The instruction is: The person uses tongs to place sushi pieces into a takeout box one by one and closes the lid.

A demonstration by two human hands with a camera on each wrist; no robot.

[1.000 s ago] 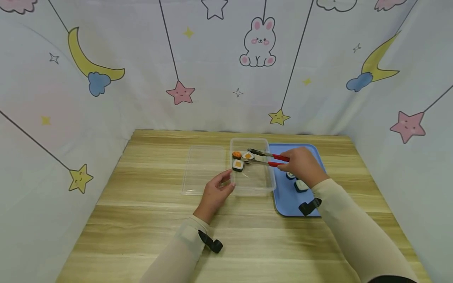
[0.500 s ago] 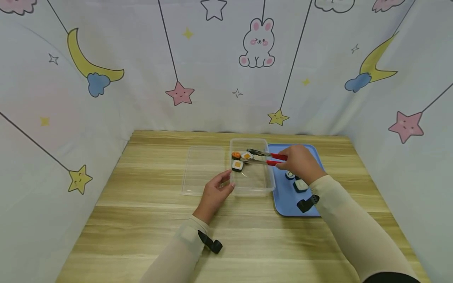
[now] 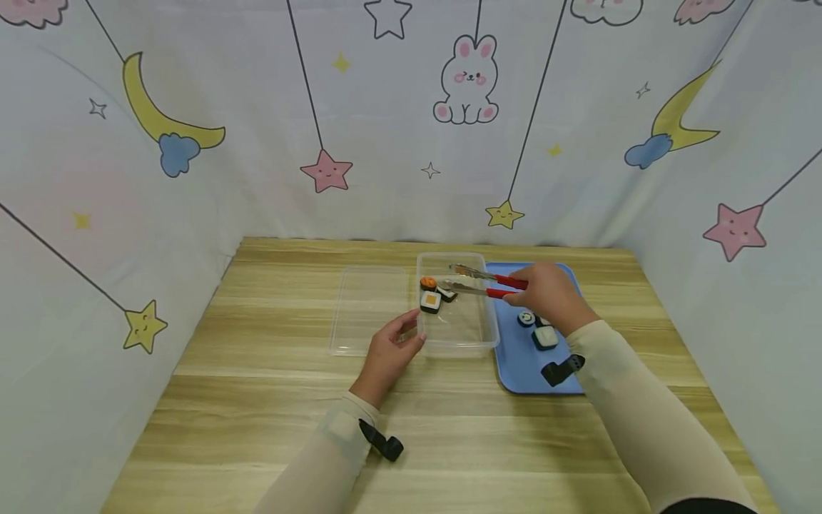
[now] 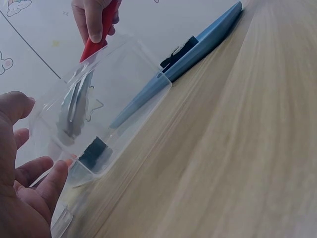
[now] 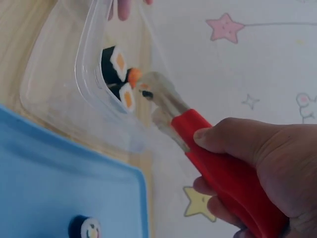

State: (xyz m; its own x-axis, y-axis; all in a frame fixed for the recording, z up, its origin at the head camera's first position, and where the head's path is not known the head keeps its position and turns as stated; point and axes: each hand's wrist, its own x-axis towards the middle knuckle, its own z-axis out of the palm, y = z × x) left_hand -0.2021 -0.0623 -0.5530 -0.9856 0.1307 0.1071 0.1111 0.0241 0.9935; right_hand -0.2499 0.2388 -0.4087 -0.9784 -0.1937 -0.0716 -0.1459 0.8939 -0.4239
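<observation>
My left hand (image 3: 388, 350) rests its fingertips at the left wall of a clear plastic box (image 3: 462, 328), fingers spread loosely. With my right hand (image 3: 554, 294) I grip red-handled tongs (image 5: 213, 163), their metal arms apart over the box with nothing between them. Three toy sushi pieces sit together at the box's left side: a square roll with an orange centre (image 3: 431, 301), an orange-topped piece (image 3: 428, 283), and another orange-centred roll (image 5: 127, 97), partly covered by the tongs in the head view.
A blue tray (image 3: 523, 375) stands right of the box, bearing a round sushi roll (image 3: 526, 318), a white-topped piece (image 3: 545, 338) and a dark piece partly behind my right hand. Left of the box lies a clear lid (image 3: 366, 314). A printed curtain (image 3: 398, 207) borders the table.
The tongs have spread apart and lifted off the orange-centred roll, which now lies tilted beside the other two pieces. My right hand shifted slightly right; my left hand stays at the box.
</observation>
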